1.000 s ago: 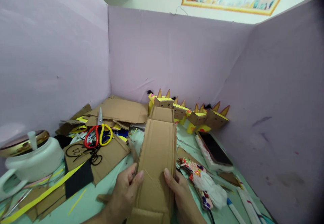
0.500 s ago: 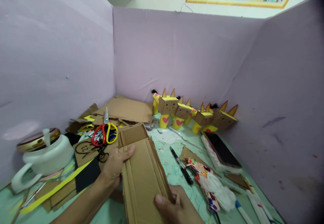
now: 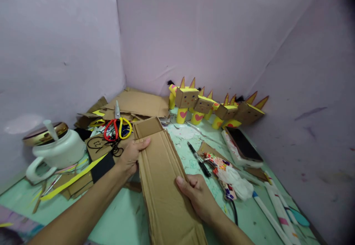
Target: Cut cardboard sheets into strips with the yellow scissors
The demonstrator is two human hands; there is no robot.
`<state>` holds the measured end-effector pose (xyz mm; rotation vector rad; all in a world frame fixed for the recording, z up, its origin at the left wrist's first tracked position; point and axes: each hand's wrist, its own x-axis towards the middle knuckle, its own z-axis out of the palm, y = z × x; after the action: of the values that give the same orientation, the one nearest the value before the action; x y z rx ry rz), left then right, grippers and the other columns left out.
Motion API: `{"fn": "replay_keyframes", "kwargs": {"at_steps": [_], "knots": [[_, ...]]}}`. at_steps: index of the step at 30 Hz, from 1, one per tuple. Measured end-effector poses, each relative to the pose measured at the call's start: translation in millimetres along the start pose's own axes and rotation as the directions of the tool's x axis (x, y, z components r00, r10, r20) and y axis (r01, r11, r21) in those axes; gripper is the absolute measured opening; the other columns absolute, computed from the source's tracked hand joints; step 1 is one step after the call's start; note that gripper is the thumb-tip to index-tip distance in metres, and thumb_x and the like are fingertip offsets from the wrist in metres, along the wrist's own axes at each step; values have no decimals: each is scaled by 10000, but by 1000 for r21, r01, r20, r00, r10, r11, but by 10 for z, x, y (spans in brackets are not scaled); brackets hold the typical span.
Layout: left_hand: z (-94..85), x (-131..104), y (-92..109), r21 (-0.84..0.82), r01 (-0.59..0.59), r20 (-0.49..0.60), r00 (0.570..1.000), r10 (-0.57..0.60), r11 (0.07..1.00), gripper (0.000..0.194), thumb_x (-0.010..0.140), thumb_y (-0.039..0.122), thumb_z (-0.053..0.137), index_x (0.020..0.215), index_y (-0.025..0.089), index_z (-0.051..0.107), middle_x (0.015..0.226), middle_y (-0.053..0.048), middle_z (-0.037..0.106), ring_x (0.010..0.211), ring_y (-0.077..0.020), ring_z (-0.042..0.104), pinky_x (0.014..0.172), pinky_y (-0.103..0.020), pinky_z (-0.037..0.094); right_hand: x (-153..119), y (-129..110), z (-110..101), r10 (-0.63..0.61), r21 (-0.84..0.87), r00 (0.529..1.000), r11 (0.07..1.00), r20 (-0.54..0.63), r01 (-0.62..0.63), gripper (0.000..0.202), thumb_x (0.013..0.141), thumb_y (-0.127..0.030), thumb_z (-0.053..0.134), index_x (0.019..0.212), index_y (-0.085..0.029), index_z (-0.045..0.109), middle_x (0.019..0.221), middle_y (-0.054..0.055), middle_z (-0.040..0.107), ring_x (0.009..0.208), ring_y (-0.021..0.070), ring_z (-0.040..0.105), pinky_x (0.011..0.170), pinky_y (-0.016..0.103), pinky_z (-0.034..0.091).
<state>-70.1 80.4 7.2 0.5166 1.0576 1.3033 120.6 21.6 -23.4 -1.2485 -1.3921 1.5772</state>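
Note:
A long stack of folded brown cardboard (image 3: 163,178) is held between both hands above the green tabletop, tilted away from me. My left hand (image 3: 133,154) grips its left edge near the far end, thumb lying on top and fingers hidden beneath. On the right edge, about midway along, my right hand (image 3: 195,193) clamps it with the thumb on top and the fingers curled at the side. Just beyond my left hand lie scissors (image 3: 118,126) with red and yellow handles. A black pen (image 3: 199,159) rests to the right of the cardboard.
Several yellow and cardboard horned figures (image 3: 187,99) stand at the back. A white mug (image 3: 59,150) with a gold lid sits left, beside cardboard scraps (image 3: 138,102). At right are a phone (image 3: 244,143), a glue gun (image 3: 227,178) and white markers (image 3: 273,215). Lilac walls (image 3: 194,34) surround the table.
The view has tipped downward, so scene items sit higher and the wall picture is out of sight. Both hands still grip the cardboard, more of which now shows.

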Motion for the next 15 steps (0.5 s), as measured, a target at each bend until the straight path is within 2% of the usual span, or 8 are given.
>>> {"fn": "replay_keyframes", "kwargs": {"at_steps": [4, 8, 12, 15], "knots": [[-21, 68, 64, -23, 12, -15, 1000, -12, 1000, 259, 658, 31, 630, 915, 43, 667, 766, -135, 723, 621, -244, 678, 575, -353, 575, 41, -61, -116, -1, -81, 1000, 997, -12, 0, 576, 600, -679, 595, 458, -220, 279, 444, -82, 214, 429, 49, 188, 388, 210, 140], [-38, 131, 80, -66, -16, -71, 997, 11, 998, 243, 696, 49, 604, 933, 74, 655, 751, -113, 719, 616, -237, 677, 577, -366, 577, 44, -88, -156, -10, -107, 1000, 994, -14, 9, 583, 599, -658, 613, 454, -225, 250, 448, -85, 185, 427, 45, 155, 386, 217, 96], [-42, 153, 57, -90, 2, -141, 990, -15, 996, 196, 696, 66, 599, 885, 74, 651, 636, -92, 694, 513, -232, 655, 535, -387, 570, 18, -72, -118, -12, -107, 1000, 994, 19, 14, 583, 617, -668, 590, 448, -228, 248, 424, -84, 199, 404, 47, 183, 376, 213, 124], [-33, 140, 65, -91, 28, -149, 988, -42, 995, 176, 684, 82, 612, 854, 65, 655, 616, -101, 688, 499, -244, 651, 521, -407, 566, 8, -62, -121, 34, -53, 996, 998, 79, -30, 542, 644, -642, 596, 452, -206, 340, 410, -79, 263, 387, 53, 248, 378, 203, 197]]}}
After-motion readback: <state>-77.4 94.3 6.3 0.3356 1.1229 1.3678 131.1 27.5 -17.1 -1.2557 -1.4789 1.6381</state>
